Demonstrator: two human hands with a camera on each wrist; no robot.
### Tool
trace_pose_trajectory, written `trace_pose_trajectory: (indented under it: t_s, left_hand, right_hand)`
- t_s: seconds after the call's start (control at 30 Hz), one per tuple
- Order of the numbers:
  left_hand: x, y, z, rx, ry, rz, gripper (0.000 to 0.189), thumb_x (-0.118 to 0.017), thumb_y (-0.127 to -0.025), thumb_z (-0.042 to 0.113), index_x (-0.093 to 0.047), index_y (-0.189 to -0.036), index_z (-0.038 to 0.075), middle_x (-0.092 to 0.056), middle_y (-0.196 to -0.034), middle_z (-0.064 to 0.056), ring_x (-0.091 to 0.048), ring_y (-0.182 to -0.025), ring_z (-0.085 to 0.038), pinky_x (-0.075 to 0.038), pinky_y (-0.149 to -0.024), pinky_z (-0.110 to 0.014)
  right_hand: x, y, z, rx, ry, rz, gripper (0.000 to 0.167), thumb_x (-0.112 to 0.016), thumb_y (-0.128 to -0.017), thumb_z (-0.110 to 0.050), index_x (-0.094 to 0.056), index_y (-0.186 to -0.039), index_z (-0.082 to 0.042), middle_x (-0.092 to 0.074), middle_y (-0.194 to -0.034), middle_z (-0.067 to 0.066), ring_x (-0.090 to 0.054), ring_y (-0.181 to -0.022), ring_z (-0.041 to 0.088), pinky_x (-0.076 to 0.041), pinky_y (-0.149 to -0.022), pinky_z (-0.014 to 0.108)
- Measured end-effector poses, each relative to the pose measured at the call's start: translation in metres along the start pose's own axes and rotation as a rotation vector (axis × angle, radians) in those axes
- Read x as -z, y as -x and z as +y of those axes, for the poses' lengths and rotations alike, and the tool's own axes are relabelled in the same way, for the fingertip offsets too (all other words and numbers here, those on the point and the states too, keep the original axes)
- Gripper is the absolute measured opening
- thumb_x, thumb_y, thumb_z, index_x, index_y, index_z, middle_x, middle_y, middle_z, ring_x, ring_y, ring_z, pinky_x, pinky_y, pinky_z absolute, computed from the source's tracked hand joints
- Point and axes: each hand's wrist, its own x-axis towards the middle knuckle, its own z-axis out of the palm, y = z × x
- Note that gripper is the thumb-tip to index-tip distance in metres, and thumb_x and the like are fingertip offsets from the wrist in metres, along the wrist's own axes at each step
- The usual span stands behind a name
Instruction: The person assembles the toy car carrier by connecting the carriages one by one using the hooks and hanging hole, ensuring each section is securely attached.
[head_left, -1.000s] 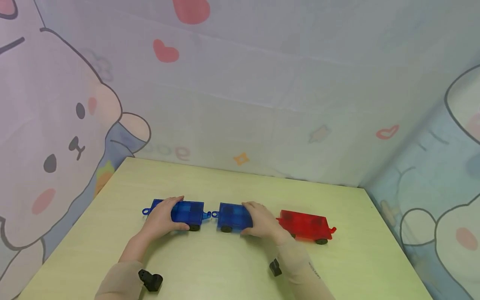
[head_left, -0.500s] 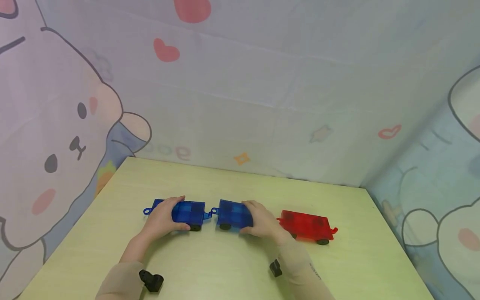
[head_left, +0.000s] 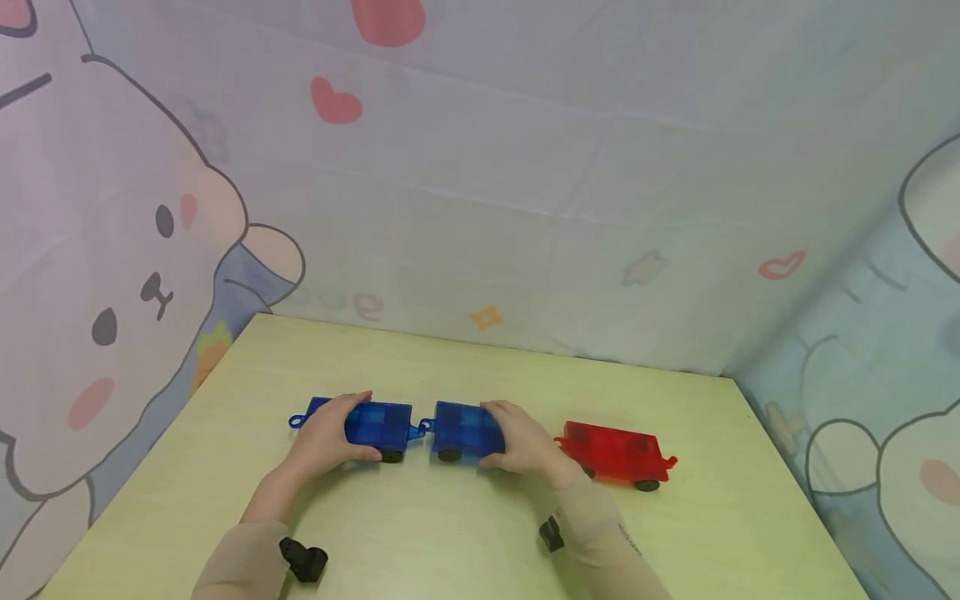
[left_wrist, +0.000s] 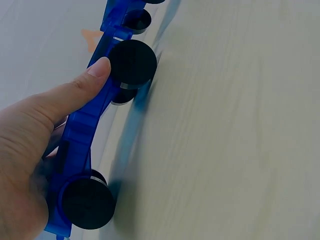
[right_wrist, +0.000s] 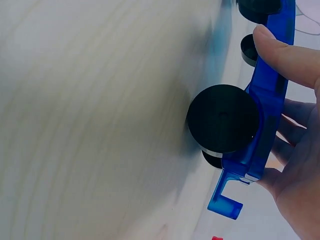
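Observation:
Two see-through blue toy train cars with black wheels stand end to end in the head view. My left hand [head_left: 330, 437] grips the left blue car [head_left: 378, 425] from above, thumb on the near side and fingers across the far side. Around the right end of the other blue car [head_left: 465, 432] my right hand [head_left: 525, 443] is curled the same way. Between the cars, the ring [head_left: 427, 425] of the right one meets the hook [head_left: 416, 432] of the left one. In the right wrist view a blue hook [right_wrist: 225, 205] sticks out past the held car's wheel [right_wrist: 223, 119].
A see-through red toy train car [head_left: 611, 452] stands on the pale wooden table [head_left: 450, 533], just right of my right hand. A cloth backdrop [head_left: 525, 208] with cartoon prints rises behind the table's far edge. Each wrist bears a black camera mount [head_left: 303, 560].
The right blue car has come slightly left, its ring closing the small gap to the left car's hook. It was tilted half a second ago and now sits more level. Both grips are unchanged.

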Motion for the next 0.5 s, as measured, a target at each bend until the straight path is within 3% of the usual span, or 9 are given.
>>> trace_pose_trajectory:
  t_s: [0.5]
  left_hand:
    - [-0.0007, 0.0001, -0.0005, 0.008, -0.002, -0.002, 0.098, -0.089, -0.066, 0.042, -0.045, -0.146, 0.006, -0.049, -0.145, -0.023, -0.041, -0.134, -0.047, -0.035, -0.105, -0.067]
  right_hand:
    - [-0.0013, -0.0019, 0.0000, 0.024, 0.016, -0.004, 0.083, -0.081, -0.077, -0.029, -0.042, -0.145, 0.000, -0.050, -0.142, 0.018, -0.047, -0.132, 0.037, -0.041, -0.109, 0.052]
